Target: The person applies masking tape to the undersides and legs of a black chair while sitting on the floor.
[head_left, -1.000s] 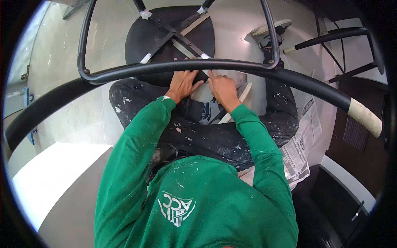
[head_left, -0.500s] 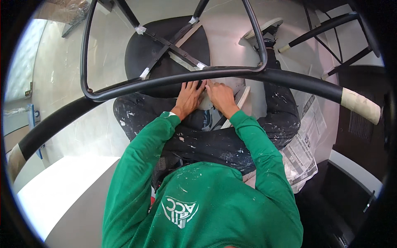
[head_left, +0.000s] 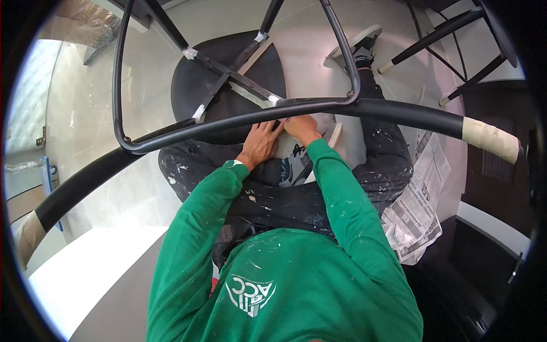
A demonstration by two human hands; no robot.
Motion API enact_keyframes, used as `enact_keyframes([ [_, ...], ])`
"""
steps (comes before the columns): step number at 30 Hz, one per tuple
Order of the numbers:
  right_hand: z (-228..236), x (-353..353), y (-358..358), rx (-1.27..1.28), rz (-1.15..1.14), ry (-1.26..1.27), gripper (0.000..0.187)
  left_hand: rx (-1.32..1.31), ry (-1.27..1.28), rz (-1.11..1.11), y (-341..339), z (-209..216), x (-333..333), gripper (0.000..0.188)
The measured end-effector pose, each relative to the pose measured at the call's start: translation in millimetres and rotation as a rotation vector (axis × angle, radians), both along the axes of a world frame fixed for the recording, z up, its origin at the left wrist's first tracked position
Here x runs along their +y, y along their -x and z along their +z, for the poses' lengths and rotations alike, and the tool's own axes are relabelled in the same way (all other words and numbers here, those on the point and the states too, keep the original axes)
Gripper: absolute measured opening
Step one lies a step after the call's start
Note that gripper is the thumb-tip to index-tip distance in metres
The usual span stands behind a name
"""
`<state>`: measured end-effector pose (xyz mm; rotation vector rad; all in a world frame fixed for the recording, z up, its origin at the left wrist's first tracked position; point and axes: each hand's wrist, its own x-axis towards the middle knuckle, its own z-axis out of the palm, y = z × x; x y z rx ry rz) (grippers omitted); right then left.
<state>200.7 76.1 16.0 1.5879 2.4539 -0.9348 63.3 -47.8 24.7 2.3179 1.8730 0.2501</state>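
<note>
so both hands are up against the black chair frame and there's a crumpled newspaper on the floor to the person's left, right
Not quite: the crumpled newspaper lies on the floor to the person's right, not left, as the head view shows. The rest holds: the left hand and right hand are both up against the black chair frame.

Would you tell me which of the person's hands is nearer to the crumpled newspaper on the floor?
Right. The right hand sits under the black chair frame, on the side toward the newspaper. The left hand rests beside it, farther from the paper.

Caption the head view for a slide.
Seated person in green sleeves, both hands on an upturned black chair's frame, crumpled newspaper alongside.
</note>
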Motion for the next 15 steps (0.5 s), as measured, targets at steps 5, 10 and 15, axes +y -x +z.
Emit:
enact_keyframes([
  [5, 10, -8, -8, 0.058, -0.069, -0.047, 0.038, 0.063, 0.02, -0.002, 1, -8, 0, 0.089],
  [10, 25, -11, -5, 0.069, -0.023, -0.145, 0.036, 0.129, 0.044, -0.036, 1, -8, 1, 0.087],
  [15, 9, -19, -8, 0.147, 0.012, -0.282, 0.029, 0.213, 0.114, -0.109, -2, -4, 10, 0.082],
])
